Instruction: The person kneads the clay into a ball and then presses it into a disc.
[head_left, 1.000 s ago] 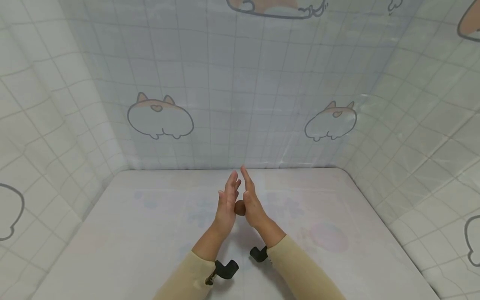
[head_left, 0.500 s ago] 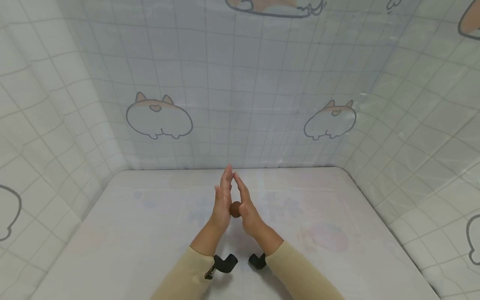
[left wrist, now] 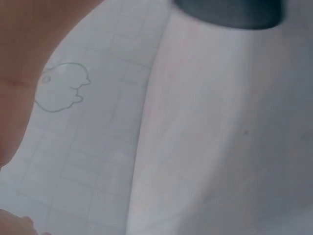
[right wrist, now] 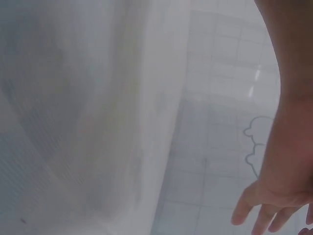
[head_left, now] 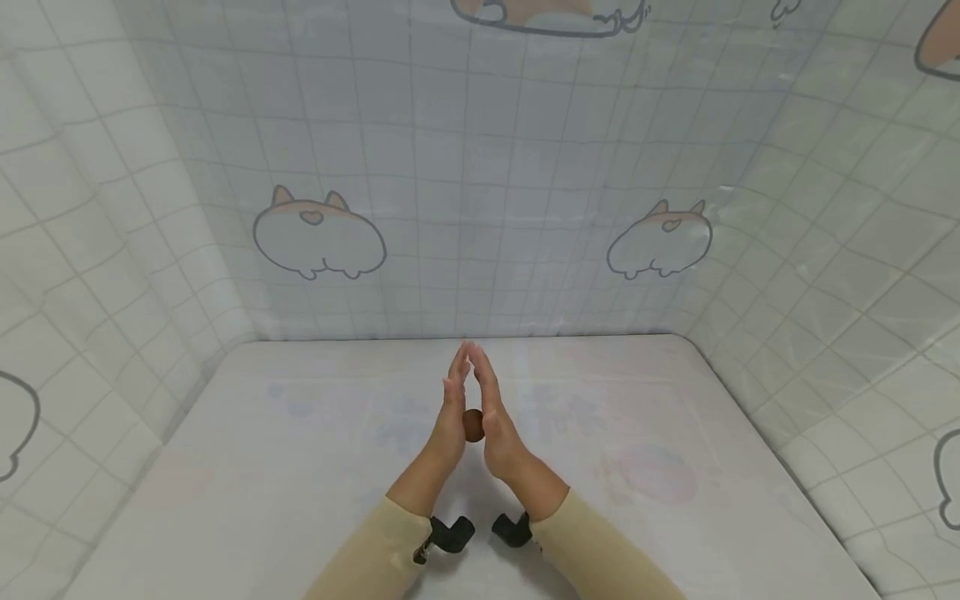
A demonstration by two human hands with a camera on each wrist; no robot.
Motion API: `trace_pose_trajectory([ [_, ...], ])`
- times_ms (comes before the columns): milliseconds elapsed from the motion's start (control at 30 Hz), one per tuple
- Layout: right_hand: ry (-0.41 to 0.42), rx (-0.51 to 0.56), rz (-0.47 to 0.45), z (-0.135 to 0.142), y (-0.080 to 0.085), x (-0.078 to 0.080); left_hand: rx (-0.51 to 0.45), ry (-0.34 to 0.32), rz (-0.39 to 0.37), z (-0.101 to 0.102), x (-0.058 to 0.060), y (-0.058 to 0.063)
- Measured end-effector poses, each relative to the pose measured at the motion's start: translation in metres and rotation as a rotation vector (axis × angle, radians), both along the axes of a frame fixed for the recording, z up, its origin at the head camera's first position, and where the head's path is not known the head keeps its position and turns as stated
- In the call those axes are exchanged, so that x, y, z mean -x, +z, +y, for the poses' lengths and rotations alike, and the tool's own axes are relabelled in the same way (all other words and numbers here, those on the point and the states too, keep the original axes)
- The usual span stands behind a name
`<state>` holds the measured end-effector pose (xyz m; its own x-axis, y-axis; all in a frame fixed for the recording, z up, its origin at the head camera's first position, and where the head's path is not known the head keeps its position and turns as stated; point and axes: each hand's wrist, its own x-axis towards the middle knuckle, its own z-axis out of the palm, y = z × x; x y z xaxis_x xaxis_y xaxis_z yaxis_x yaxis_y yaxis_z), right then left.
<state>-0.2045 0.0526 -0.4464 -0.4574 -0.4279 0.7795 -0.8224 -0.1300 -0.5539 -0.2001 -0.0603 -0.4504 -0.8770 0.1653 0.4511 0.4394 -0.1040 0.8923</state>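
Note:
A small brown ball (head_left: 473, 426) sits between the two palms in the head view, touched from both sides. My left hand (head_left: 451, 417) lies along its left side with straight fingers pointing away and up. On the other side my right hand (head_left: 500, 429) presses with its palm, fingers also straight. The fingertips of both hands meet above the ball, leaving a narrow gap between the palms. In the left wrist view part of the left hand (left wrist: 14, 112) shows at the left edge; in the right wrist view the right hand (right wrist: 288, 166) shows at the right. Neither wrist view shows the ball.
A pale table (head_left: 300, 467) with faint coloured prints lies under the hands. White grid-patterned sheets with cartoon animals form the back wall (head_left: 465, 208) and both sides. A black wrist mount (head_left: 452, 534) sticks out from the left cuff, another black mount (head_left: 512, 530) from the right.
The palms have slid back and forth against each other, with the ball rolling between them. The left fingertips reached farther forward half a second ago; now both sets are about level.

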Motion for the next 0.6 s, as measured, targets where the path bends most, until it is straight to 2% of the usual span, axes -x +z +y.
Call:
trace_pose_trajectory([
  [200, -0.108, -0.009, -0.031, 0.003, 0.008, 0.003, 0.076, -0.021, -0.039, 0.003, -0.007, -0.003],
  [333, -0.142, 0.004, -0.063, 0.006, 0.011, 0.009, 0.113, -0.044, -0.058, 0.004, -0.011, -0.004],
  [433, -0.156, 0.003, -0.090, 0.008, 0.012, 0.014, 0.107, -0.091, -0.064, 0.004, -0.012, -0.006],
  [600, -0.184, -0.018, -0.143, 0.012, 0.010, 0.021, 0.037, -0.212, -0.049, 0.003, -0.013, -0.009],
])
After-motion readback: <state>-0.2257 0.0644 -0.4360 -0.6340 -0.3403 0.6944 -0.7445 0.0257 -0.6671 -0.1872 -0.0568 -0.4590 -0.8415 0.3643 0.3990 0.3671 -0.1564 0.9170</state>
